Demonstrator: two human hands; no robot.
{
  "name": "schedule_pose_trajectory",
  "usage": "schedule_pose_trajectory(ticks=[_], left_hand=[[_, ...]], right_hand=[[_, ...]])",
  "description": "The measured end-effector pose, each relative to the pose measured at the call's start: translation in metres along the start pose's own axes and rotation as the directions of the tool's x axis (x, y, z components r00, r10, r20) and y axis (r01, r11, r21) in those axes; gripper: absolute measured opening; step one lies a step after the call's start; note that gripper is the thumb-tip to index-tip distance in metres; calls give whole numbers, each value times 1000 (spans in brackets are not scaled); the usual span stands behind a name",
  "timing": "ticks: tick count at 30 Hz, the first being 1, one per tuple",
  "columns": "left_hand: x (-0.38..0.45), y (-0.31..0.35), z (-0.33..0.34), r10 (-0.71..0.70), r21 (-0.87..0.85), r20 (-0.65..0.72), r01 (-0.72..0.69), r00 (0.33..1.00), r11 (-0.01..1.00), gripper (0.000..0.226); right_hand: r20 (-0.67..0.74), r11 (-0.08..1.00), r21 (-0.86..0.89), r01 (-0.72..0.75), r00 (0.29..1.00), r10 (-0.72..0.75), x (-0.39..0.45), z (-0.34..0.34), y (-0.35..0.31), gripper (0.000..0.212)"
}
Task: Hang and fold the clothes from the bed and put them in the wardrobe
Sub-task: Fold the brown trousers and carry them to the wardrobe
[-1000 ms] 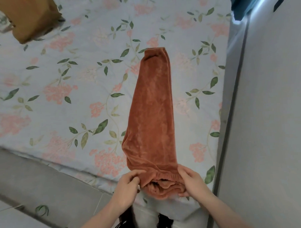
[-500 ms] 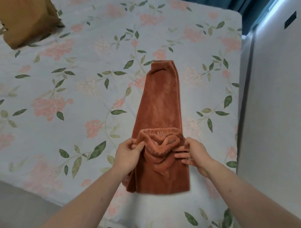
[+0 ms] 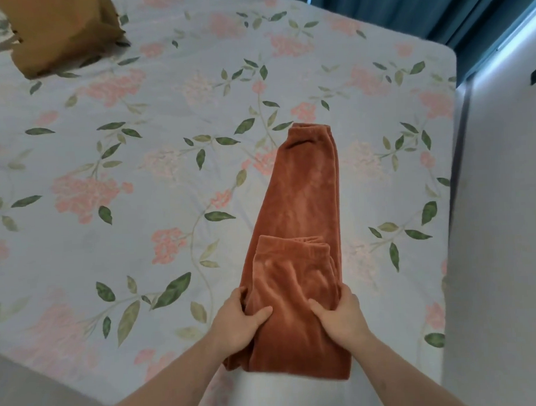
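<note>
Floral bedsheet [image 3: 116, 244] fills most of the view, flat and unwrinkled. Far left, at the top corner, a mustard-brown item [image 3: 63, 30] sits on the sheet, well apart from the work; cannot tell what it is. Wide bare sheet lies between it and the hands, so there is plenty of room to slide or turn the bundle leftward. Left hand [image 3: 239, 320] grips the left edge of the rust velour trousers [image 3: 303, 201], thumb laid on top, fingers tucked round the side. The trousers lie lengthwise near the bed's right side, near end doubled over once, far end stretched out flat. Right hand [image 3: 340, 317] mirrors the left, thumb on top, fingers wrapped round the right edge. Risks, as judged: plush cloth looks slippery and thick, so the doubled layer may slide askew or spring open if lifted unevenly. Near fold sits just at the mattress edge and could slip off. Right of the trousers, only a narrow strip of sheet, then a pale wall panel [image 3: 502, 255] close by: little room that way.
</note>
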State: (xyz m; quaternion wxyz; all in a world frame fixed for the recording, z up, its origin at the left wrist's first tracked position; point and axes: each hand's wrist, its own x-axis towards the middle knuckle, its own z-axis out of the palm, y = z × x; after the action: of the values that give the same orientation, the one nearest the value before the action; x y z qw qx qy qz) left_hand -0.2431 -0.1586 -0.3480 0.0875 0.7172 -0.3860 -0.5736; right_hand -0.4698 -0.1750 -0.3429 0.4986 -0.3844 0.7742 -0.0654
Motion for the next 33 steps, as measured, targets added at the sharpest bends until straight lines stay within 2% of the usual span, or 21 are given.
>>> schedule_pose_trajectory(ticks=[4, 8, 9, 12, 14, 16, 19, 21, 24, 25, 27, 29, 30, 33], left_hand=[[10, 16, 4, 50, -70, -112, -58, 992, 996, 96], [30, 52, 13, 58, -156, -164, -83, 985, 984, 98], [35, 62, 16, 42, -143, -193, -71, 980, 987, 89], [43, 84, 22, 61, -148, -320, -113, 946, 982, 32], [45, 91, 23, 61, -177, -356, -132, 932, 975, 23], [46, 88, 22, 22, -154, -372, -85, 928, 984, 29], [49, 75, 18, -74, -34, -385, 66, 920, 997, 65], [52, 69, 19, -112, 27, -405, 134, 907, 991, 78], [56, 63, 23, -212, -81, -337, 196, 917, 977, 96], [58, 61, 23, -232, -121, -316, 203, 920, 972, 96], [56, 57, 24, -220, -132, -269, 190, 938, 973, 75], [53, 57, 28, -156, -148, -202, 127, 967, 981, 50], [50, 59, 30, -109, -156, -190, 80, 976, 985, 44], [53, 70, 33, -26, -107, -218, 3, 976, 994, 45]], right_hand=[[-90, 999, 33, 23, 996, -20, 11, -6, -11, 64], [-15, 999, -8, 31, 999, -31, 33, -21, -22, 44], [-18, 999, -29, 43, 999, -44, 39, -24, -24, 40], [-55, 993, -48, 111, 992, -114, 52, -35, -29, 23], [-99, 989, -11, 147, 984, -147, 56, -42, -28, 23], [-108, 987, -14, 158, 981, -159, 62, -49, -28, 21], [-33, 982, -112, 152, 987, -157, 70, -51, -28, 41], [2, 984, -130, 122, 992, -123, 73, -47, -26, 51], [27, 994, -90, 57, 998, -54, 77, -39, -22, 47], [40, 995, -85, 47, 998, -43, 79, -36, -19, 41], [50, 997, -55, 46, 998, -43, 82, -32, -12, 26], [-8, 997, 46, 69, 998, -69, 77, -30, -5, 20], [-72, 991, 99, 94, 994, -87, 72, -31, -3, 19], [-216, 972, 157, 174, 967, -138, 66, -34, 0, 21]])
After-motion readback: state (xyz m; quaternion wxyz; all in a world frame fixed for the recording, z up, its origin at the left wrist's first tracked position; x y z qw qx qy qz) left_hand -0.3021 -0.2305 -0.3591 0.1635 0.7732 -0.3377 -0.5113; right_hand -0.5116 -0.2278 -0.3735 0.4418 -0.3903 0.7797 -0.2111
